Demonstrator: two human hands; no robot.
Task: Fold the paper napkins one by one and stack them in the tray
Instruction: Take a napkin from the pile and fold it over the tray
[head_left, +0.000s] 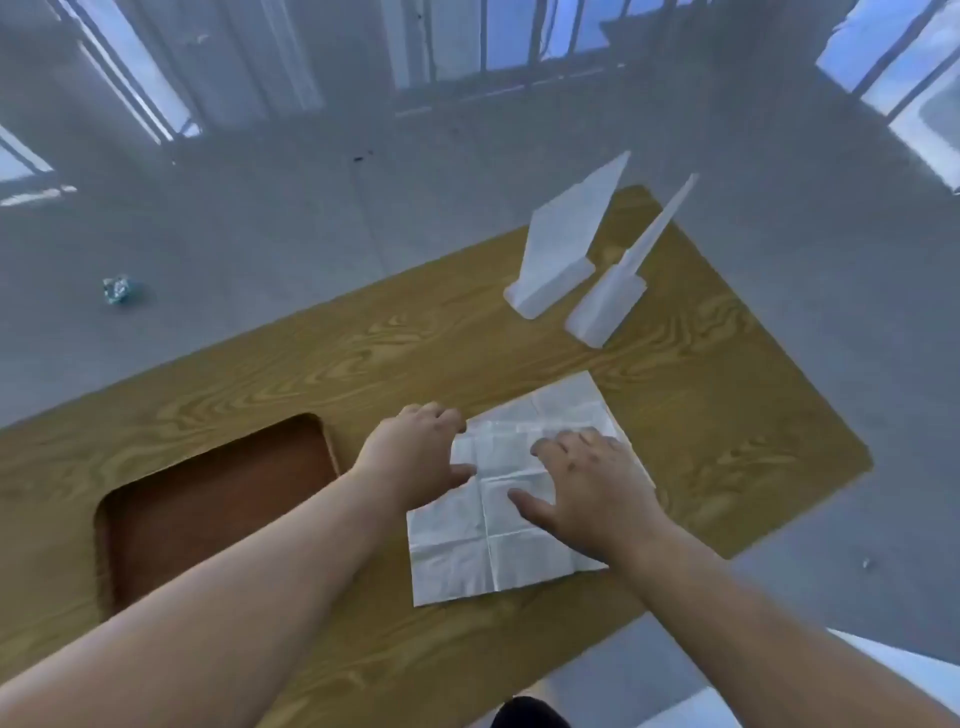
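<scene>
A white paper napkin (498, 540) lies unfolded and flat on the wooden table, showing crease lines. My left hand (415, 457) rests at the napkin's left edge, fingers spread, thumb on the paper. My right hand (592, 493) presses flat on the napkin's right half, fingers apart. Neither hand grips anything. A brown tray (124, 525) sits to the left of the napkin, partly hidden by my left forearm; no napkin is visible in it.
Two white stand-like holders (556, 260) (618, 291) stand at the table's far right part. The wooden table (363, 353) ends close to the right of the napkin. A small crumpled object (118, 290) lies on the grey floor at the left.
</scene>
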